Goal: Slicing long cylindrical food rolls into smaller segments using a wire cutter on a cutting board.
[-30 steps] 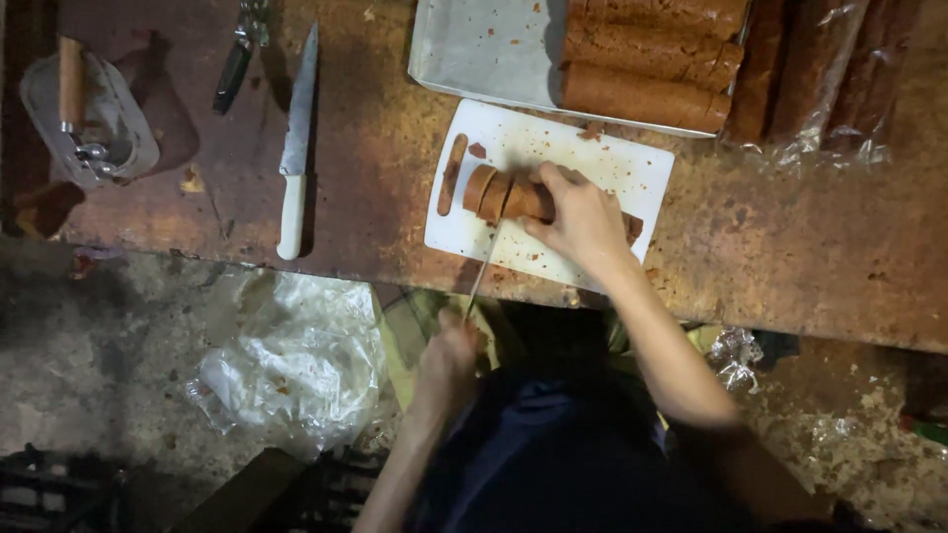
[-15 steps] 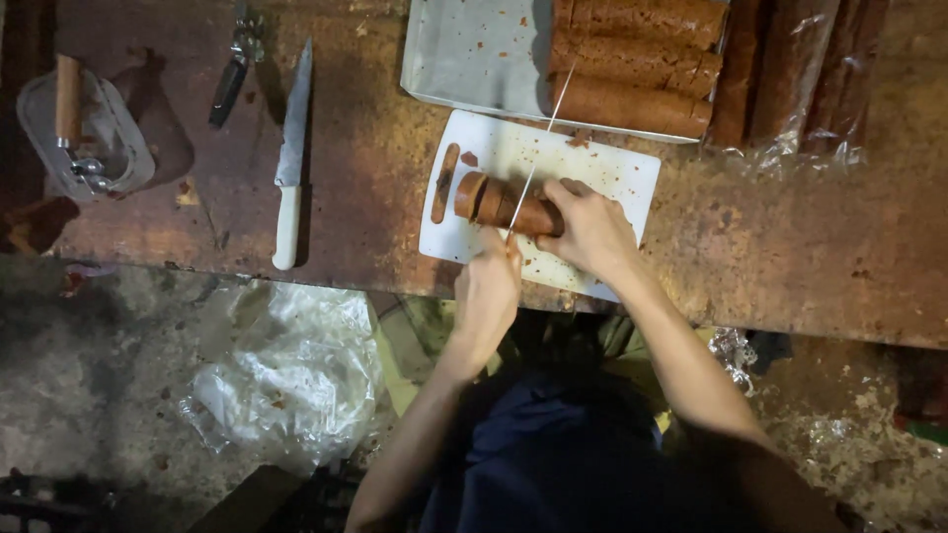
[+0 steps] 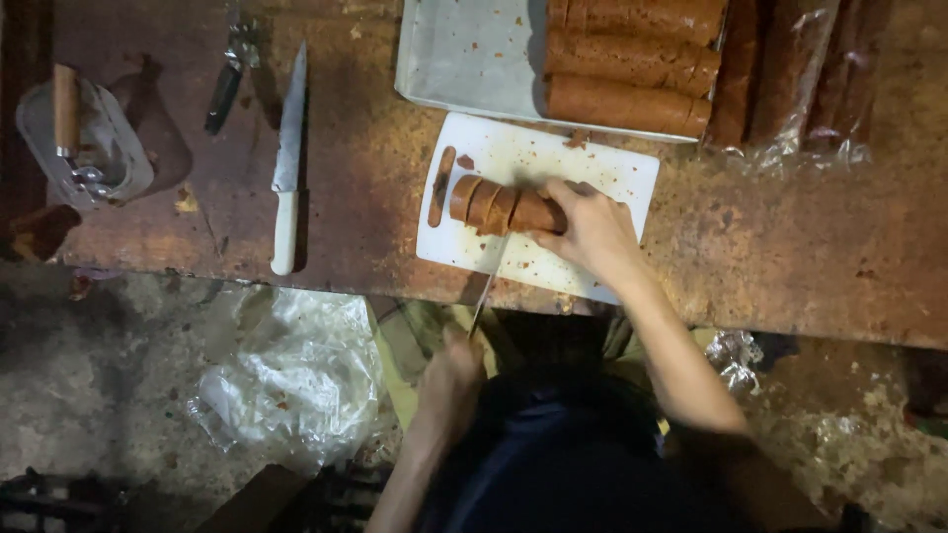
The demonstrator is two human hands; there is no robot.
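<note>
roll: brown loaf lying on the white cutting board, left end already in slices
right hand: grip clamped on the uncut end so it can't skid
left hand: grip closed around a thin knife, blade angled up toward the board's near edge
spare knife: on the worktop, well left of the board
</note>
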